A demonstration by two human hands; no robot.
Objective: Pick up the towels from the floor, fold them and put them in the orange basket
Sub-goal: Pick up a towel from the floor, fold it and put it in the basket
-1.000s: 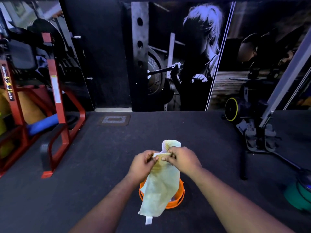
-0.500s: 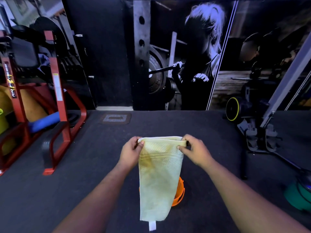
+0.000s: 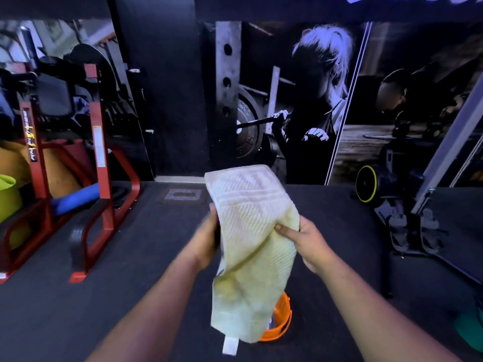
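From the head camera, both hands hold a pale yellow towel (image 3: 251,246) up at mid-length, above the floor (image 3: 78,309). The right hand (image 3: 305,244) pinches the towel's right edge, its thumb pressed flat on the front of the cloth and the other fingers hidden behind it. The left hand (image 3: 206,239) is blurred at the towel's left edge; its fingers seem to wrap behind the cloth, though just how they grip I cannot tell. Above the hands the upper part of the towel stands up and leans away from the person, while the lower part hangs down below them, ending in a small white tag (image 3: 230,346). Holding it by the middle like this looks like a way to bring one half over the other, so the fold is probably under way and not yet finished. The orange basket (image 3: 281,321) sits on the floor below the hands, mostly hidden behind the hanging cloth, which keeps the drop short once the towel is folded
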